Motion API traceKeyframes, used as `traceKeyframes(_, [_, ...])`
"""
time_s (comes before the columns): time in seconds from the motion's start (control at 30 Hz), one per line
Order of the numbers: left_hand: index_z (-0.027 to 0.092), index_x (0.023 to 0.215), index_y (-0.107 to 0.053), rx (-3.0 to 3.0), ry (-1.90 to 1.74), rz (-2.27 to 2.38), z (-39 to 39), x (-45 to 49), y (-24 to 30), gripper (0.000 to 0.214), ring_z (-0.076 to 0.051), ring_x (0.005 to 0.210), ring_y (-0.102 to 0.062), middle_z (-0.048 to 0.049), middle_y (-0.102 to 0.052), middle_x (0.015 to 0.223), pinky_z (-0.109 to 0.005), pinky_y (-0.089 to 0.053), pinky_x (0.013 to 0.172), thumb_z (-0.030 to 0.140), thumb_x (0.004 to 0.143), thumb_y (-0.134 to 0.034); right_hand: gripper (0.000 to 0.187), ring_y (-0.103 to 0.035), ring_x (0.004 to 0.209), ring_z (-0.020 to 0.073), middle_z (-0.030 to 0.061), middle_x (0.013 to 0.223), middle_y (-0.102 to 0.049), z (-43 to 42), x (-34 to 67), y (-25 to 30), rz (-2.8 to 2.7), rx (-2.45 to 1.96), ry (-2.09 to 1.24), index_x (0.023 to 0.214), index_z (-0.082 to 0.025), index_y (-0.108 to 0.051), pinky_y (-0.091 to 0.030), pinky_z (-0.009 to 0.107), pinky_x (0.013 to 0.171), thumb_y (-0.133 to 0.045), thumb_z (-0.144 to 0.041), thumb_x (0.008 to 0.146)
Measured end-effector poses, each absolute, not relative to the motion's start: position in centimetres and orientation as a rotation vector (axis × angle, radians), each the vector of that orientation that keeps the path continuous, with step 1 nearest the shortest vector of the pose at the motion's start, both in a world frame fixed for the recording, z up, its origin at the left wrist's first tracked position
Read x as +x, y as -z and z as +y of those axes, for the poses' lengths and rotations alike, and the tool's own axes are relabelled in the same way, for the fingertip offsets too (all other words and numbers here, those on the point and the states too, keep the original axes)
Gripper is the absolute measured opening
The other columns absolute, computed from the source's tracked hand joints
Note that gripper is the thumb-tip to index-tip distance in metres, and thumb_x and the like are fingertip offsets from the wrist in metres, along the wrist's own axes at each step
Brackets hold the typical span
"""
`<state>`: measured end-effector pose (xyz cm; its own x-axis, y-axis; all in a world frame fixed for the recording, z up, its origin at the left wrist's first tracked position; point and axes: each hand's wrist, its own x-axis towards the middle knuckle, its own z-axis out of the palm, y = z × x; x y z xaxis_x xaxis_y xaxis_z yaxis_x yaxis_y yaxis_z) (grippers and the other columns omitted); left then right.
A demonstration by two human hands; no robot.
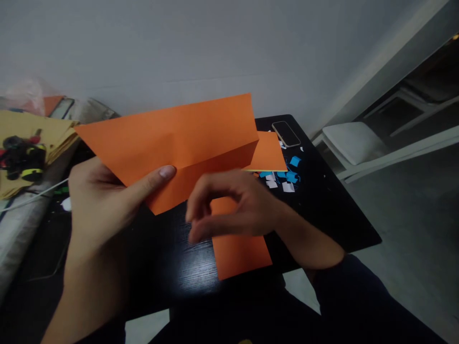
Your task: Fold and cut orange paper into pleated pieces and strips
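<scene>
My left hand (103,205) grips a creased orange sheet of paper (179,129) by its lower left part, thumb on the near face and fingers hidden behind. The sheet is held up over the black table, its lower part bent along a fold. Just below its lower edge, my right hand (236,205) hovers with curled fingers, somewhat blurred. Its thumb and fingertips are slightly apart, and nothing shows between them. Under the right hand, another orange piece of paper (244,255) lies on the table. Farther back rest more orange paper (270,148) with a yellowish edge.
Blue and white paper scraps (289,181) are scattered on the black table (333,215), near a smartphone (286,134) at the back. On the left are yellowish paper (59,131), a black, yellow and red object (27,157) and a white cable (39,193). A wall stands behind.
</scene>
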<state>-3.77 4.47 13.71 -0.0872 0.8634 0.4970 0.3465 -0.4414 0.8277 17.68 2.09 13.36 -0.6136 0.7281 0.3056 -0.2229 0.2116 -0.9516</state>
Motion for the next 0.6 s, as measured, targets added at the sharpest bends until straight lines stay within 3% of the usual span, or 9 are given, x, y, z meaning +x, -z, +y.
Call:
traceKeyframes(0.13, [0.022,0.091,-0.084,1.739,-1.504,1.307,4.8,-4.4,-13.5,0.025,-0.022,0.086,-0.078,-0.0012,-0.083,0.097,-0.031,-0.064,0.073,0.025,0.067,-0.093,0.012,-0.067,0.091,0.015,0.0013,0.096,-0.069,4.4,20.6,-13.8,-1.362,-0.861,-0.569,0.094,-0.022,-0.069,-0.054,0.029,0.085,-0.077,-0.03,0.092])
traceKeyframes(0.2, [0.022,0.092,-0.084,1.718,-1.463,1.304,5.2,-4.8,-13.3,0.026,-0.024,0.086,-0.079,-0.003,-0.084,0.099,-0.032,-0.065,0.072,0.028,0.068,-0.093,0.033,-0.066,0.108,0.0198,0.0072,0.12,-0.068,6.1,21.6,-13.0,-1.241,-0.988,-0.38,0.114,-0.023,-0.066,-0.055,0.034,0.091,-0.081,-0.034,0.087])
traceKeyframes(0.27, [0.022,0.094,-0.084,1.681,-1.436,1.291,5.4,-5.2,-13.1,0.028,-0.024,0.086,-0.079,-0.0045,-0.084,0.101,-0.033,-0.066,0.074,0.03,0.069,-0.093,0.048,-0.067,0.113,0.023,0.0107,0.13,-0.067,7.3,22.4,-12.5,-1.261,-1.023,-0.571,0.125,-0.022,-0.064,-0.057,0.039,0.096,-0.083,-0.038,0.084])
traceKeyframes(0.4, [0.022,0.099,-0.084,1.586,-1.357,1.237,5.7,-5.5,-13.2,0.03,-0.023,0.089,-0.08,-0.0066,-0.084,0.105,-0.032,-0.067,0.077,0.028,0.071,-0.093,0.034,-0.074,0.107,0.0248,0.0086,0.116,-0.077,7.4,23.2,-12.7,-1.451,-0.884,-1.262,0.113,-0.021,-0.075,-0.061,0.042,0.097,-0.083,-0.04,0.085])
traceKeyframes(0.5, [0.023,0.099,-0.084,1.526,-1.3,1.206,5.9,-5.7,-13.6,0.03,-0.021,0.085,-0.08,-0.0062,-0.084,0.104,-0.03,-0.067,0.072,0.027,0.07,-0.094,0.036,-0.076,0.101,0.0231,0.0063,0.109,-0.08,6.8,23.1,-13.1,-1.402,-0.849,-1.337,0.111,-0.021,-0.078,-0.063,0.041,0.095,-0.089,-0.032,0.079])
traceKeyframes(0.6, [0.023,0.094,-0.083,1.547,-1.262,1.189,6.0,-6.0,-14.1,0.025,-0.017,0.068,-0.075,-0.0051,-0.083,0.092,-0.026,-0.063,0.059,0.026,0.071,-0.092,0.04,-0.076,0.101,0.0231,0.0059,0.106,-0.081,6.8,22.8,-13.1,-1.34,-0.878,-1.255,0.11,-0.021,-0.078,-0.063,0.042,0.094,-0.092,-0.03,0.074])
